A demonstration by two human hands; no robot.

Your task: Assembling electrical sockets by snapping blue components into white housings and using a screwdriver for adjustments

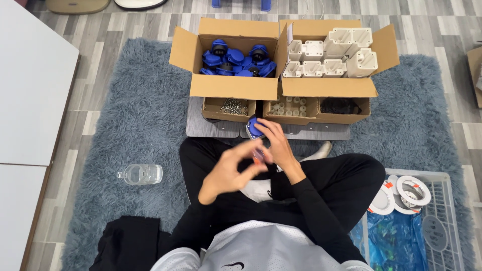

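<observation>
I sit cross-legged on a grey shag rug (125, 125). My left hand (228, 173) is raised and blurred, its fingertips closed around a small orange-and-blue piece (258, 154). My right hand (273, 143) reaches forward and grips a blue plastic part (253, 128) just above a grey board (216, 128). The two hands touch near the small piece. What exactly the small piece is cannot be made out.
Ahead stand a carton of blue parts (236, 60) and a carton of white plastic housings (331, 55), with small boxes of screws (233, 107), white plugs (290, 107) and dark bits (341, 106). A clear bottle (141, 174) lies left; a white crate (427, 216) sits right.
</observation>
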